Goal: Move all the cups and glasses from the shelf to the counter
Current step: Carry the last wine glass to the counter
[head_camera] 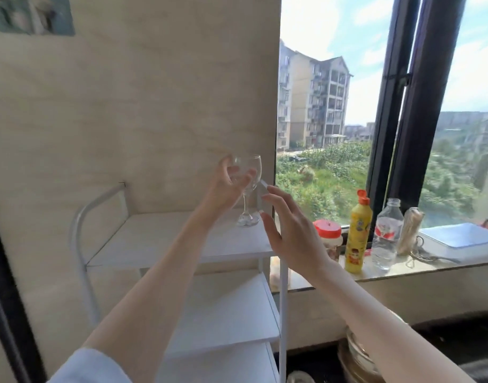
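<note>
A clear stemmed wine glass (249, 189) stands upright at the right end of the top board of a white metal shelf (160, 239). My left hand (223, 186) wraps its fingers around the bowl of the glass. The foot of the glass rests on the board. My right hand (289, 230) hovers just right of the stem, fingers spread, holding nothing. The two lower boards of the shelf show no cups.
A stone window sill (389, 272) at the right carries a red-lidded jar (328, 233), a yellow squeeze bottle (357, 233), a clear water bottle (386, 233) and a white box (463, 239). Stacked bowls (359, 357) sit below, on a dark counter (458, 338).
</note>
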Tool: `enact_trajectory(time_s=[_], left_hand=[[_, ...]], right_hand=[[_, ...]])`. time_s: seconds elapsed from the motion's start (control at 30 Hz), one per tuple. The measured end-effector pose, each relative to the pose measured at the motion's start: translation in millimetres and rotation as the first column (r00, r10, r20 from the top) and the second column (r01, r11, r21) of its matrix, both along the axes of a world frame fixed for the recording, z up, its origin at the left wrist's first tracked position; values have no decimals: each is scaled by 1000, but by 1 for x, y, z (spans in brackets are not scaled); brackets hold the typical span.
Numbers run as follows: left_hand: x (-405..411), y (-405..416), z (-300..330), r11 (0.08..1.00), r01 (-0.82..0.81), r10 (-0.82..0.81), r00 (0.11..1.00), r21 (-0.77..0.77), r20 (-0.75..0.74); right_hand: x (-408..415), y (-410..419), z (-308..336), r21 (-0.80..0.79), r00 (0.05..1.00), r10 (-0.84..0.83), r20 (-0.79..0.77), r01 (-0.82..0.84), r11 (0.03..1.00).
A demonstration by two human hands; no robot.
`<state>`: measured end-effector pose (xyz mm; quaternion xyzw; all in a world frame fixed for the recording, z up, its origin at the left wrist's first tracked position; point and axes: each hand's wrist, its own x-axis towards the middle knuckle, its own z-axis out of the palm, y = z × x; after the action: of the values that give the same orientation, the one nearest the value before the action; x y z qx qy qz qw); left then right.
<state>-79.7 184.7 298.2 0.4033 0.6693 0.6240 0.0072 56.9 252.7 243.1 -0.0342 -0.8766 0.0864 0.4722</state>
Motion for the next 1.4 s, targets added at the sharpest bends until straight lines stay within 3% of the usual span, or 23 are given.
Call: enact_trajectory(time_s=[0.2,0.4,0.47,0.63,0.83,1.1,1.23,1.4], left_hand=[[0,6,1,996,-27,28,1000,84,-5],[1,-14,1,968,-144,150,988,205,-19],[67,-27,19,970,-68,93,991,235,-99],[77,-47,27,955,-64,119,978,290,-173],[189,-55,14,959,196,-157,969,205,-192],[390,-18,-54,876,460,-456,888,145,-64],[496,1,-91,786,613,-615,789,85,-7],[615,32,-116,663,747,-748,664,39,5]], right_hand=[[-3,1,-1,17,999,-14,-37,14,1000],[-1,-1,2,-41,995,-6,102,11,999],[71,-8,8,-110,998,-57,11,58,992],[88,0,7,-189,997,-71,14,72,979],[219,-4,10,-56,945,-322,57,325,944],[460,-28,-32,3,683,-682,262,706,708],[578,-49,-59,-41,515,-788,338,844,534],[701,-69,-90,24,261,-866,426,954,299]])
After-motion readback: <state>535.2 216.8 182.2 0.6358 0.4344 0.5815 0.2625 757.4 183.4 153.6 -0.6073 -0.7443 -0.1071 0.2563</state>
